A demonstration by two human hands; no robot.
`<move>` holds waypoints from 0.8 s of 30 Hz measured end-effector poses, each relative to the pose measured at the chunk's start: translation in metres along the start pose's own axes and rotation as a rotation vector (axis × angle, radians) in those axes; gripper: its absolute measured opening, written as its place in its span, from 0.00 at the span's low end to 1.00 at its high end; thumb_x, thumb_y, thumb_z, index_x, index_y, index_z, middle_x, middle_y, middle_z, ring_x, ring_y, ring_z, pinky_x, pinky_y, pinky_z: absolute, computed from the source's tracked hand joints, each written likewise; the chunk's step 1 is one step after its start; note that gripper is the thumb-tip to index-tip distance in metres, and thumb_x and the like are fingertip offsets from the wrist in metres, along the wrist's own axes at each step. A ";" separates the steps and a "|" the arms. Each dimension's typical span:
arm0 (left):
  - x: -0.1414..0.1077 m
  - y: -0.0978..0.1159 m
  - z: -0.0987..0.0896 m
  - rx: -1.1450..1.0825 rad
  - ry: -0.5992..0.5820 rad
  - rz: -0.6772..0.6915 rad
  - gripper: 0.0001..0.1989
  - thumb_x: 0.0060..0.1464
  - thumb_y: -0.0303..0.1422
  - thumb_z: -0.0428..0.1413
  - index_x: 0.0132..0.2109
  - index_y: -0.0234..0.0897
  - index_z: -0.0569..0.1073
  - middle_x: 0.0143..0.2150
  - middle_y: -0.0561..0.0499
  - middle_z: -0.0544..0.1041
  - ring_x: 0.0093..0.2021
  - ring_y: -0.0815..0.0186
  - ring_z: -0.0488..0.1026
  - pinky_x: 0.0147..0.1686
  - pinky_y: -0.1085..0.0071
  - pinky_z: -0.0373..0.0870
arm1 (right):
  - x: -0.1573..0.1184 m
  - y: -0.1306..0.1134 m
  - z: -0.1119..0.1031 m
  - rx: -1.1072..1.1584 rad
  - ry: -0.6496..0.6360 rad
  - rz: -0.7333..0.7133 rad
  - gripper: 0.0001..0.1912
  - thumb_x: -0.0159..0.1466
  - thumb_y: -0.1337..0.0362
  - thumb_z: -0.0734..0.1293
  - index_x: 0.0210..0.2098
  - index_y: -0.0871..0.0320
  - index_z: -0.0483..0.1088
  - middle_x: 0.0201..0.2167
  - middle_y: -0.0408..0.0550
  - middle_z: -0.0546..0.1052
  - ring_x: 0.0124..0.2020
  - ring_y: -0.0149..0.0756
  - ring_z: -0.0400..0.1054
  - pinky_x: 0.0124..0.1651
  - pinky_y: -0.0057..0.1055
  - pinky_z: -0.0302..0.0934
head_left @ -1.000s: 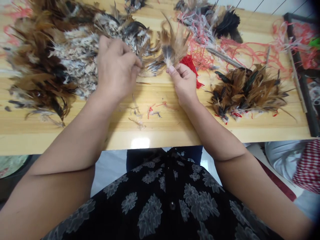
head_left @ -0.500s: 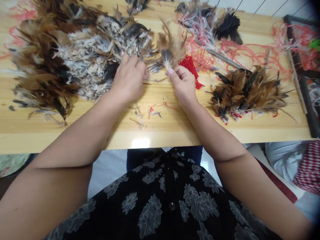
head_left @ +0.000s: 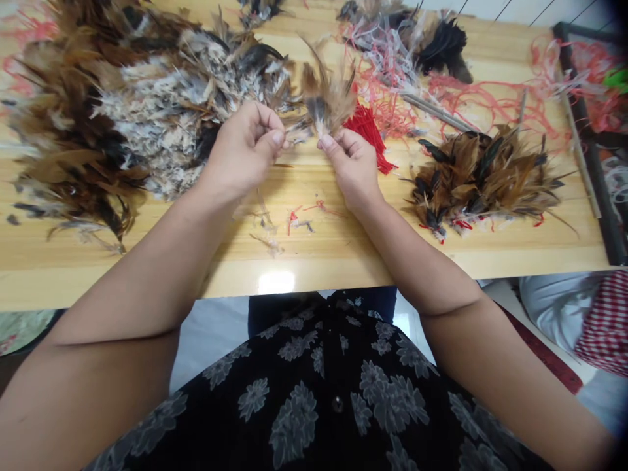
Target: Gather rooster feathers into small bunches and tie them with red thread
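Observation:
My right hand (head_left: 356,160) pinches a small bunch of brown and dark feathers (head_left: 324,98) by its pale quill ends, tips fanned upward. Left of it, my left hand (head_left: 250,144) has thumb and forefinger closed on what looks like a thin feather (head_left: 297,129), blurred at the fingertips. Beside that hand spreads a large heap of brown, black and whitish feathers (head_left: 152,124). A bundle of red ties (head_left: 367,134) lies just behind my right hand. Farther right rests a pile of brown feather bunches (head_left: 485,173), with bits of red tie at their bases.
Pink and white plastic strings (head_left: 387,55) lie tangled at the back, near black feathers (head_left: 446,49) and a thin stick (head_left: 439,111). A dark-framed tray (head_left: 583,131) with pink strings stands at the right. Small scraps (head_left: 299,222) lie near the wooden table's front edge (head_left: 314,278).
My left hand has turned so its thumb and forefinger now show, pinched together beside the feather bunch. My right hand still holds the bunch, which appears slightly farther left.

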State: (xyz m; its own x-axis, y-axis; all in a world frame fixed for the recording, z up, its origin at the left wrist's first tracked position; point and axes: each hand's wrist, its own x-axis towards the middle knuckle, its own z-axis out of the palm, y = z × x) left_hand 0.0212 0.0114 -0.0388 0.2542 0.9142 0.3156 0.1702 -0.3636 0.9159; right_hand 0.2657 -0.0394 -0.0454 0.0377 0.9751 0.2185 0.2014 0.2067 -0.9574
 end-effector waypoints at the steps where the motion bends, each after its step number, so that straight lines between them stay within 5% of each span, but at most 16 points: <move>1: -0.001 0.000 0.003 -0.066 -0.030 -0.038 0.34 0.61 0.67 0.85 0.46 0.50 0.79 0.35 0.51 0.83 0.36 0.53 0.80 0.45 0.49 0.86 | 0.000 0.000 0.000 -0.001 -0.001 -0.001 0.28 0.84 0.39 0.78 0.39 0.54 0.76 0.35 0.38 0.68 0.44 0.33 0.73 0.62 0.38 0.80; 7: -0.022 0.036 0.014 -0.144 -0.161 -0.198 0.19 0.71 0.43 0.85 0.43 0.43 0.83 0.33 0.51 0.81 0.37 0.55 0.85 0.50 0.54 0.91 | 0.001 0.002 0.002 0.003 -0.011 0.005 0.27 0.85 0.41 0.78 0.39 0.54 0.77 0.35 0.39 0.70 0.42 0.33 0.70 0.58 0.36 0.77; 11: -0.020 0.044 0.013 -0.207 -0.102 -0.144 0.27 0.59 0.49 0.92 0.39 0.41 0.84 0.36 0.50 0.84 0.39 0.58 0.84 0.49 0.57 0.89 | -0.001 0.000 0.002 -0.006 -0.013 -0.003 0.27 0.85 0.41 0.78 0.38 0.54 0.76 0.34 0.38 0.67 0.40 0.32 0.67 0.55 0.34 0.74; 15: -0.010 0.037 0.014 -0.446 0.011 -0.101 0.39 0.37 0.56 0.98 0.38 0.42 0.84 0.39 0.49 0.86 0.35 0.63 0.79 0.34 0.66 0.80 | -0.002 -0.003 0.002 -0.017 -0.020 -0.009 0.29 0.85 0.39 0.78 0.38 0.54 0.75 0.33 0.37 0.63 0.39 0.30 0.64 0.53 0.33 0.72; 20: -0.015 0.041 0.025 -0.541 -0.025 -0.132 0.27 0.50 0.36 0.91 0.40 0.41 0.80 0.37 0.52 0.83 0.34 0.63 0.85 0.33 0.69 0.85 | -0.003 -0.006 0.006 -0.040 -0.045 0.005 0.29 0.85 0.41 0.77 0.36 0.54 0.73 0.33 0.38 0.63 0.39 0.32 0.62 0.51 0.33 0.67; 24: -0.016 0.040 0.025 -0.447 -0.041 -0.118 0.27 0.48 0.39 0.90 0.40 0.41 0.80 0.32 0.53 0.82 0.33 0.62 0.85 0.34 0.69 0.85 | -0.003 -0.008 0.009 -0.056 -0.078 0.019 0.31 0.81 0.41 0.82 0.34 0.53 0.70 0.33 0.39 0.64 0.41 0.34 0.65 0.52 0.34 0.69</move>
State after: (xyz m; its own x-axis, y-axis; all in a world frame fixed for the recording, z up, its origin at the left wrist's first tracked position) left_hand 0.0477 -0.0223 -0.0136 0.2972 0.9334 0.2012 -0.2250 -0.1363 0.9648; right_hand 0.2550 -0.0429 -0.0399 -0.0337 0.9826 0.1829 0.2555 0.1854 -0.9489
